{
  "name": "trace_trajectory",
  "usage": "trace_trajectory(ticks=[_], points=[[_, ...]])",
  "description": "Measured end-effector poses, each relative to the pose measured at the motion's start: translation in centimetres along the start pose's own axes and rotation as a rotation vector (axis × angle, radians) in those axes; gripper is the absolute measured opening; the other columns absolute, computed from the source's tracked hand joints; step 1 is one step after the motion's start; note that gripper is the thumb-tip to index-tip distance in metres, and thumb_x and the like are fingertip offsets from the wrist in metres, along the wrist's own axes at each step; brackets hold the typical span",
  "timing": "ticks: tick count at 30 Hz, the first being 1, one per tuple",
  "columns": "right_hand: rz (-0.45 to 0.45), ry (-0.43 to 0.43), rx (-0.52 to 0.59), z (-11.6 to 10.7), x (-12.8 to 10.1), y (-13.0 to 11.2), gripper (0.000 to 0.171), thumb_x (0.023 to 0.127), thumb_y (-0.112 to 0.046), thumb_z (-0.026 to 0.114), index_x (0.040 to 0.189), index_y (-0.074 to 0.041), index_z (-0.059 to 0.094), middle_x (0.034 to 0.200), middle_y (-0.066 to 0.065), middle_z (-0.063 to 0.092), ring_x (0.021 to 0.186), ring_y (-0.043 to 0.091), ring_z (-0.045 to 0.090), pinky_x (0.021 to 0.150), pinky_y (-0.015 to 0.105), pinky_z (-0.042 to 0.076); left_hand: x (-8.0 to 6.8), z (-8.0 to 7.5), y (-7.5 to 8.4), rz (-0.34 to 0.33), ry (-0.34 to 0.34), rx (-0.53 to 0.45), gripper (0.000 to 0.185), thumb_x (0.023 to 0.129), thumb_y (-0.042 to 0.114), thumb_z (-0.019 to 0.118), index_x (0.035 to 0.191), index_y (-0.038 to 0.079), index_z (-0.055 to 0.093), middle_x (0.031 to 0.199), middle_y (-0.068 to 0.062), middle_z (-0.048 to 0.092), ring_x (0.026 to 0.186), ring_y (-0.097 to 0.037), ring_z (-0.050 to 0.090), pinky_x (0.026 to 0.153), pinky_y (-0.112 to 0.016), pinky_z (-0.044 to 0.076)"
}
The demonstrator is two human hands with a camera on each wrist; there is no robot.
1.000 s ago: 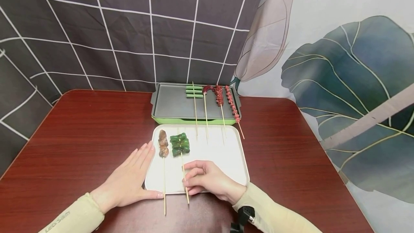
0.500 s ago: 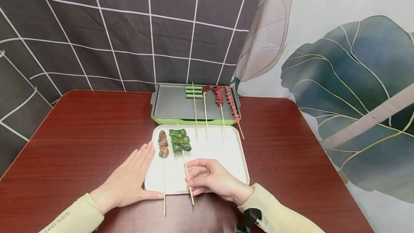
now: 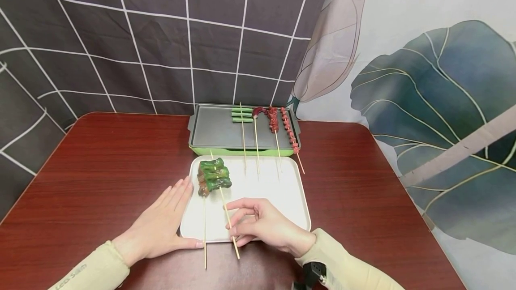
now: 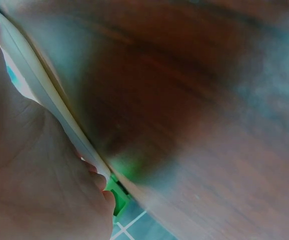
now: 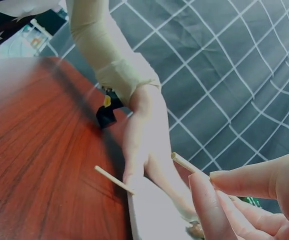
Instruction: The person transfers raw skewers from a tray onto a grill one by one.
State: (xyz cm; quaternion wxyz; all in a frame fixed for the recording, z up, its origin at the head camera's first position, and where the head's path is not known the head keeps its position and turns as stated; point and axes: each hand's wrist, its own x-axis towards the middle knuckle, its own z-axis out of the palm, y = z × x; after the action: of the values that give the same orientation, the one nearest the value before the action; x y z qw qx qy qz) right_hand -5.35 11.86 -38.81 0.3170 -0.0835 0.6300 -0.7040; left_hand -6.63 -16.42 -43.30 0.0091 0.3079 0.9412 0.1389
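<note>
On the near middle of the reddish-brown worktop (image 3: 121, 155) sits a white tray (image 3: 274, 182), with a green grill (image 3: 217, 131) with a grey plate just beyond its far edge. Over the tray's left half, the right hand (image 3: 262, 225) has its grip pinching the stick of a green-pepper skewer (image 3: 215, 174), thumb and fingers meeting near the stick's near end, as the right wrist view also shows. The peppers point to the far left and partly cover a brown skewer (image 3: 203, 190) lying along the tray's left side; whether the two touch cannot be told. The brown skewer's stick runs past the tray's near edge. The left hand (image 3: 159, 223) is laid against the tray's left edge, its grip spread: fingers straight along that side, thumb reaching right to the near corner beside the brown skewer's stick. On the right half of the grill lie, from left to right, a skewer of green stalks (image 3: 242, 114), a curled dark-red skewer (image 3: 256, 140), a red meat skewer (image 3: 273, 120) and a thin pink-red skewer (image 3: 288, 129), their sticks reaching past its near edge. A dark cloth with white grid lines (image 3: 161, 35) hangs behind.
</note>
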Motion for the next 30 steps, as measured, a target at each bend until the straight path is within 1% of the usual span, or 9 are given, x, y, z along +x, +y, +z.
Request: trace_trajectory(ticks=[5,10,13,19,24,30], points=[[-0.01,-0.01,-0.025,0.2,0.3,-0.7,0.051,0.088,0.006,0.065,0.137,0.01,0.053,0.097,0.009,0.069,0.079,0.015,0.07,0.069,0.031,0.062,0.0,0.1,0.0,-0.001,0.007,-0.001,0.128,0.079,0.088,0.053,0.155,-0.011,0.025,0.164,-0.027,0.019,0.15,-0.04,0.022,0.121,-0.049,0.021],[-0.048,-0.008,-0.093,0.3,0.9,-1.7,0.051,0.088,0.006,0.065,0.138,0.01,0.053,0.096,0.01,0.069,0.078,0.015,0.071,0.071,0.038,0.063,-0.1,0.1,0.1,0.0,0.011,-0.005,0.128,0.079,0.087,0.053,0.155,-0.011,0.026,0.164,-0.027,0.02,0.15,-0.04,0.022,0.121,-0.048,0.021],[-0.071,0.007,-0.128,0.3,1.4,-2.4,0.05,0.088,0.008,0.065,0.137,0.01,0.054,0.096,0.011,0.069,0.077,0.016,0.071,0.072,0.04,0.063,-0.1,0.1,0.0,-0.002,0.011,-0.007,0.128,0.079,0.087,0.053,0.155,-0.011,0.026,0.163,-0.027,0.02,0.15,-0.04,0.022,0.121,-0.048,0.021],[-0.102,0.058,-0.152,0.0,2.7,-4.0,0.051,0.088,0.009,0.066,0.137,0.009,0.055,0.097,0.014,0.07,0.079,0.018,0.071,0.075,0.041,0.063,-0.2,0.1,0.0,0.001,0.008,-0.001,0.129,0.078,0.088,0.053,0.155,-0.012,0.026,0.163,-0.028,0.021,0.149,-0.041,0.023,0.12,-0.05,0.022],[-0.127,0.103,-0.147,-0.8,4.3,-5.4,0.052,0.088,0.011,0.066,0.139,0.008,0.055,0.098,0.017,0.07,0.082,0.02,0.072,0.078,0.043,0.062,-0.2,0.1,0.0,-0.003,-0.002,-0.001,0.128,0.079,0.088,0.052,0.155,-0.012,0.026,0.163,-0.027,0.02,0.15,-0.04,0.022,0.12,-0.05,0.023],[-0.131,0.164,-0.141,-2.1,6.5,-7.4,0.052,0.09,0.012,0.066,0.14,0.007,0.054,0.106,0.026,0.069,0.087,0.023,0.073,0.082,0.042,0.061,0.0,0.0,-0.1,0.006,-0.004,0.011,0.128,0.079,0.088,0.052,0.154,-0.012,0.027,0.163,-0.027,0.02,0.15,-0.04,0.022,0.12,-0.051,0.023]])
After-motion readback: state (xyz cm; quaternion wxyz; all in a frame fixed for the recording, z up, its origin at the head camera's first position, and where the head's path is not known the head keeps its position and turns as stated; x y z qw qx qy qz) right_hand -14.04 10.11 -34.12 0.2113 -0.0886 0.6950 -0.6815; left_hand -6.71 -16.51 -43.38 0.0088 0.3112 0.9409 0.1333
